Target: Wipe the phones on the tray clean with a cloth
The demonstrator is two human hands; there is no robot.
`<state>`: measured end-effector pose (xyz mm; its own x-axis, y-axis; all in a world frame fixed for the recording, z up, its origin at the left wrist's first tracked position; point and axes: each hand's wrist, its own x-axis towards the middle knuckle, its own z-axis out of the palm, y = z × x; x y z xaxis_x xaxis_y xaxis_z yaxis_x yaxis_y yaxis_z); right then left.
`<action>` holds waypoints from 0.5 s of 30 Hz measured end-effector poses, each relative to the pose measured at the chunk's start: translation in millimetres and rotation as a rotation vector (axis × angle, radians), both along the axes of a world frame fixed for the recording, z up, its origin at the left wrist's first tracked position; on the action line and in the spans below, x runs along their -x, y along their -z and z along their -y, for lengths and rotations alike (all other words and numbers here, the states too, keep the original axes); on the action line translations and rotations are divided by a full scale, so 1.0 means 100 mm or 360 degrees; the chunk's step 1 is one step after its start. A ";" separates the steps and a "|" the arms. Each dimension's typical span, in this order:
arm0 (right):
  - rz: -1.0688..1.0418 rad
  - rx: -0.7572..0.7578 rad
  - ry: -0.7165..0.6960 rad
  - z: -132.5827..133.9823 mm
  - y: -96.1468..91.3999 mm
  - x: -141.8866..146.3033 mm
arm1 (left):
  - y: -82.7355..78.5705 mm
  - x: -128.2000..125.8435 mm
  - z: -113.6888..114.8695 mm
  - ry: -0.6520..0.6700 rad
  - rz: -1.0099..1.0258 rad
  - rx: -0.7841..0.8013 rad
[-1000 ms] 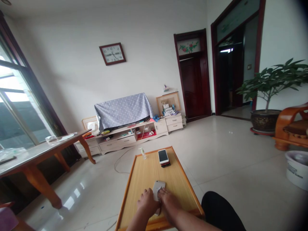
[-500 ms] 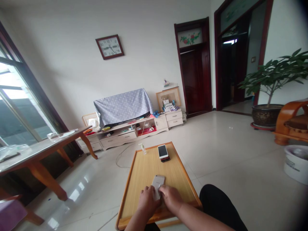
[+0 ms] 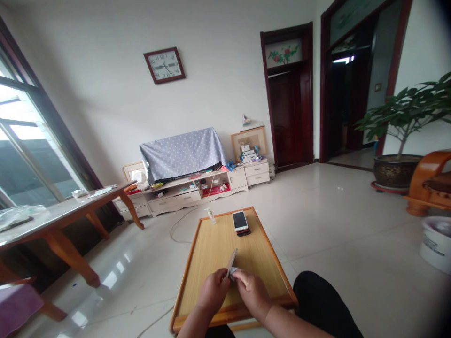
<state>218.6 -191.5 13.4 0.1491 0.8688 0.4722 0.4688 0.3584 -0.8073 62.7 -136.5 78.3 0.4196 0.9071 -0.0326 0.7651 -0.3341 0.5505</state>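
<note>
Inspector: Wall and floor?
Clerk: White wall (image 3: 214, 28), bearing a rectangular clock with dark red frame (image 3: 164, 65); glossy pale tiled floor (image 3: 327, 230), reflecting daylight.
Inspector: Openings?
Clerk: Metal-framed glass window (image 3: 35, 159) at left; dark red wooden door (image 3: 289, 117) under a floral panel (image 3: 283, 55).
Inspector: Furniture?
Clerk: Low white drawered cabinet (image 3: 176, 202) against the wall; curved-legged brown wooden table (image 3: 65, 216) beside the window.

Light: daylight from the window (image 3: 26, 162) on your left, panes blown white | floor (image 3: 317, 211) gives you glare streaks, left | doorway (image 3: 343, 108) near-black | wall (image 3: 211, 84) evenly grey, softly shadowed leftward | your right-hand corners darkened, edges stretched | fine detail soft
</note>
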 end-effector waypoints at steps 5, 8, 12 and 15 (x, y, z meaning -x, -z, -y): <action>0.0093 -0.0100 -0.0050 0.00 -0.10 0.11 | 0.11 -0.02 -0.02 0.0092 0.0381 -0.0004; 0.0232 -0.0041 -0.0034 -0.06 -0.09 0.08 | 0.25 -0.02 -0.07 0.0069 0.0499 0.0039; 0.0423 0.0109 0.0167 -0.16 -0.06 0.01 | 0.43 0.00 -0.16 0.0016 0.0558 0.0105; 0.0554 0.0297 0.0303 -0.21 -0.04 -0.01 | 0.55 0.02 -0.22 -0.0035 0.0535 0.0108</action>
<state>219.6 -171.0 17.9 0.1744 0.9164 0.3602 0.7681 0.1022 -0.6321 61.1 -114.4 23.6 0.3975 0.9166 0.0432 0.5438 -0.2733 0.7935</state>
